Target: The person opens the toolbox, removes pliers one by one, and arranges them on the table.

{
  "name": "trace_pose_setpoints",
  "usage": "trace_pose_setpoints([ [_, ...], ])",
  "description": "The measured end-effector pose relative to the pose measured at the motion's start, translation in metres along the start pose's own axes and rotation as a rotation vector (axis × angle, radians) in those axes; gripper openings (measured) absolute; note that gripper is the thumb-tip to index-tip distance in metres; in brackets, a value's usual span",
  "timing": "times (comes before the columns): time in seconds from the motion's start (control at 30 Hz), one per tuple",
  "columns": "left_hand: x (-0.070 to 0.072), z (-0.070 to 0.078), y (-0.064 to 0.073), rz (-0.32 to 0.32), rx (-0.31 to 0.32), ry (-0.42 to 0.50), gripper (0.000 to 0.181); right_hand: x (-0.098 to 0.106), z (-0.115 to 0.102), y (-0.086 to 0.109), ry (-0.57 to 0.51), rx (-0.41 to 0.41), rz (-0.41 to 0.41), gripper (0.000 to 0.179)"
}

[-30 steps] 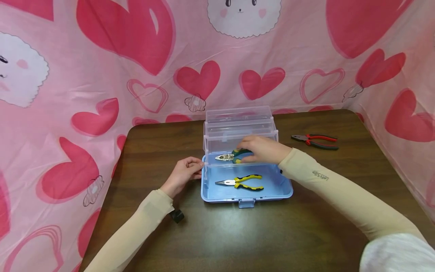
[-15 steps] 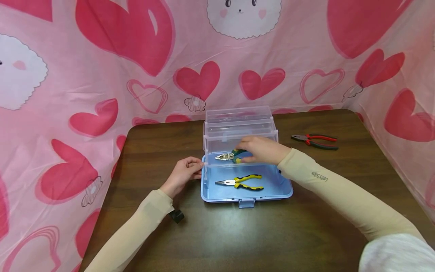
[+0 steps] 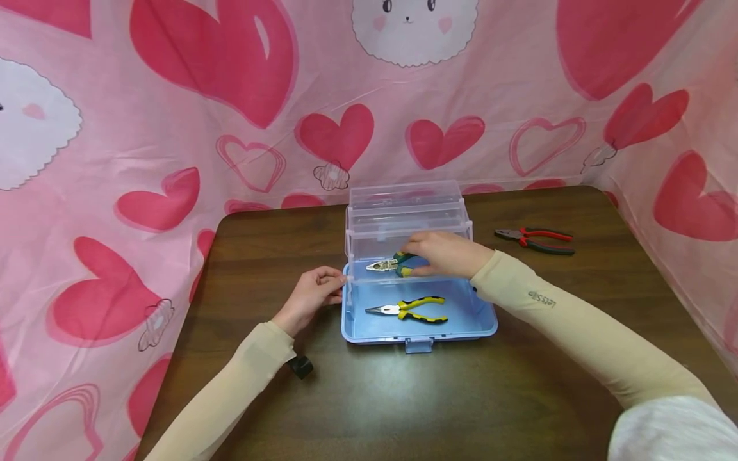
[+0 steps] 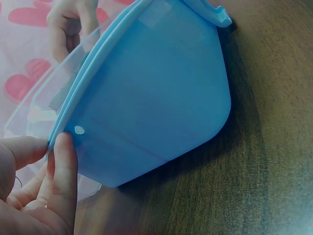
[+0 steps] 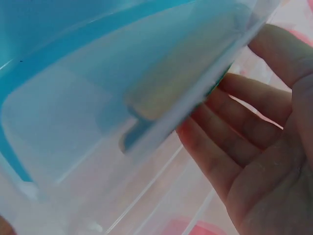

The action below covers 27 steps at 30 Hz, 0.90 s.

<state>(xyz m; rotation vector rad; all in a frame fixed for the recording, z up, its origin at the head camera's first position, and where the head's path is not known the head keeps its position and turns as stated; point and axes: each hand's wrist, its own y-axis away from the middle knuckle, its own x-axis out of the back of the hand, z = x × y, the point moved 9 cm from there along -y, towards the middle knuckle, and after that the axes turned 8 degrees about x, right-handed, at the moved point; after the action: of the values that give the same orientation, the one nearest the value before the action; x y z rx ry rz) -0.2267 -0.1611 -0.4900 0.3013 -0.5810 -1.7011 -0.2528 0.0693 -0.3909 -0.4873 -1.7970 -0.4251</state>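
A blue toolbox (image 3: 375, 339) stands on the table with its clear plastic trays (image 3: 403, 208) folded up and back. My left hand (image 3: 311, 293) pinches the box's left rim between thumb and fingers; the left wrist view shows the blue side wall (image 4: 156, 93) beside them. In the lowest tray lie pliers (image 3: 382, 266) with green and yellow handles, jaws pointing left. My right hand (image 3: 444, 253) has its thumb and fingers around those handles, partly hiding them. Yellow-and-black needle-nose pliers (image 3: 406, 308) lie in the bottom of the box.
Red-and-black pliers (image 3: 536, 240) rest on the brown wooden table (image 3: 450, 397) right of the box. The box's latch (image 3: 418, 346) hangs at the front. A pink heart-printed cloth (image 3: 392, 89) rises behind the table.
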Motion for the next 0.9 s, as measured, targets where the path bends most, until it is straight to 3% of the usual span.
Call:
trace_pose_setpoints([
  [0.3, 0.0005, -0.0017, -0.0002, -0.004, 0.007, -0.008, 0.034, 0.0016, 0.0043, 0.0025, 0.004, -0.039, 0.008, 0.057],
  [0.6, 0.0007, 0.0013, 0.0005, -0.007, 0.004, 0.000, 0.034, 0.0006, 0.0044, 0.0010, 0.034, -0.022, 0.006, 0.063],
  [0.9, 0.0008, -0.0009, 0.0000, 0.000, 0.007, 0.001, 0.035, 0.0006, 0.0036, 0.0020, 0.042, -0.006, 0.002, 0.058],
])
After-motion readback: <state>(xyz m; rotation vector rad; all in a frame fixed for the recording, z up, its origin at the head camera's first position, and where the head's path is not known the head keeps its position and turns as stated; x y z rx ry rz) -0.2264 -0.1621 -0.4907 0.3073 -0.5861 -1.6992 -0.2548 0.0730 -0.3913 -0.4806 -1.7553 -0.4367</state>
